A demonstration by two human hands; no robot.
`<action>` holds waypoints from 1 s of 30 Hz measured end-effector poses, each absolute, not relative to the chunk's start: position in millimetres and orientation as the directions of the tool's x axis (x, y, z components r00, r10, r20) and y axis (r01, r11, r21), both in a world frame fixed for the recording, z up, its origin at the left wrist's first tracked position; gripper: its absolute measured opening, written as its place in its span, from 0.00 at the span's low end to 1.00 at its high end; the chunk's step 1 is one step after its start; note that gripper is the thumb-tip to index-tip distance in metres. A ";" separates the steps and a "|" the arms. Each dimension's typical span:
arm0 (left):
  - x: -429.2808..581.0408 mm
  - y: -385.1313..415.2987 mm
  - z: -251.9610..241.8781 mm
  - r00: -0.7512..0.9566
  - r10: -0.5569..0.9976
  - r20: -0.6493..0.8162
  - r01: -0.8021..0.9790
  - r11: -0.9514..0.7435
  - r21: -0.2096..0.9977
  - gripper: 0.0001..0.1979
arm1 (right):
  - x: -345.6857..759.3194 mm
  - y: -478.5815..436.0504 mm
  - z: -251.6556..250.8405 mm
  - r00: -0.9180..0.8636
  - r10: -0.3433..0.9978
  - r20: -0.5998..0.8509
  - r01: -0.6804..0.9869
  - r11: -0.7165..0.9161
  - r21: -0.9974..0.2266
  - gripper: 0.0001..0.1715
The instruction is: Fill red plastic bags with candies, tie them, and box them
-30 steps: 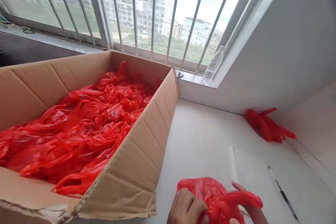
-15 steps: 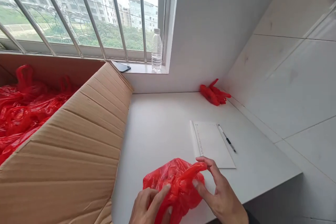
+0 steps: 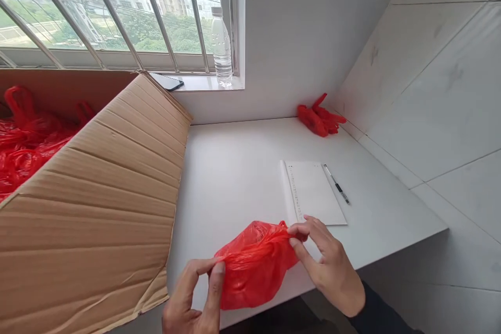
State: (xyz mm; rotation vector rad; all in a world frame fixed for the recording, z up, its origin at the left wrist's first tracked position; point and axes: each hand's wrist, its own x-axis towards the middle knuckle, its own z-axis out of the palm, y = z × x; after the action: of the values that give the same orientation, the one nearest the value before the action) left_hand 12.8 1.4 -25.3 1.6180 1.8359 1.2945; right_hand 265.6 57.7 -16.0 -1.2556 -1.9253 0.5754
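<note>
A red plastic bag [image 3: 254,271] is stretched between my two hands at the near edge of the white table [image 3: 230,167]. My left hand [image 3: 199,292] pinches its left end between thumb and forefinger. At the bag's right end, the thumb and fingers of my right hand [image 3: 323,258] are closed on the plastic. The bag bulges below the line between the hands; its contents are hidden.
An open cardboard box [image 3: 117,203] holding red bags [image 3: 31,141] stands at left. A notebook [image 3: 315,193], a pen [image 3: 336,184] and a crumpled red bag [image 3: 319,116] lie on the table. A bottle [image 3: 222,49] and a phone [image 3: 168,82] are on the sill.
My left hand has moved left from the bag's front to its left end and now pinches it. The bag is pulled wider, and its upright handle is down. The view has tilted downward.
</note>
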 end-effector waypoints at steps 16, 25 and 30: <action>36.2 -0.3 5.3 -0.158 0.927 0.340 0.596 -0.185 0.781 0.04 | 279.2 51.8 1.7 -0.128 0.988 0.083 0.532 0.139 -0.835 0.08; 42.8 3.0 19.7 -0.478 0.878 -0.041 0.027 0.061 0.998 0.15 | 267.1 51.5 10.0 -0.253 0.960 0.123 0.449 0.229 -0.864 0.10; 42.1 1.3 27.0 -0.370 0.915 -0.160 -0.160 0.107 0.981 0.25 | 275.7 49.4 18.8 -0.125 0.992 0.006 0.297 0.043 -0.954 0.11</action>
State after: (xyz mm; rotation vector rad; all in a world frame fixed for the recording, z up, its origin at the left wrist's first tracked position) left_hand 42.1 1.3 27.0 0.7948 1.4408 1.4407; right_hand 275.7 49.4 18.8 -1.3501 -1.5373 1.1215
